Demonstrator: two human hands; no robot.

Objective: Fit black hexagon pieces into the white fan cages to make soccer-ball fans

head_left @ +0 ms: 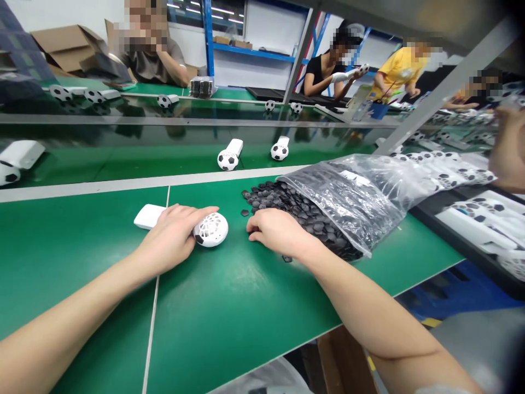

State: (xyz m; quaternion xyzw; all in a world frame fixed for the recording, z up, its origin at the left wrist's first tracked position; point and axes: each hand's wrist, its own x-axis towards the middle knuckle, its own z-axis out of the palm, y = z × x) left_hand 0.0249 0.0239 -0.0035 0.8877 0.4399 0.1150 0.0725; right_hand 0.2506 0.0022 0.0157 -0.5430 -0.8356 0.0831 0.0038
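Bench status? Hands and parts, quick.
Left hand on white perforated ball. Right hand at black pentagon pieces, spilling from plastic bag.

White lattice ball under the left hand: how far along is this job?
Looks done: two black-patched balls stand on the far bench. In hand: the left hand rests on a white lattice ball, nearly bare, one patch showing. The right hand touches loose black hexagonal patches. Left: many patches remain, spilling from a plastic bag.
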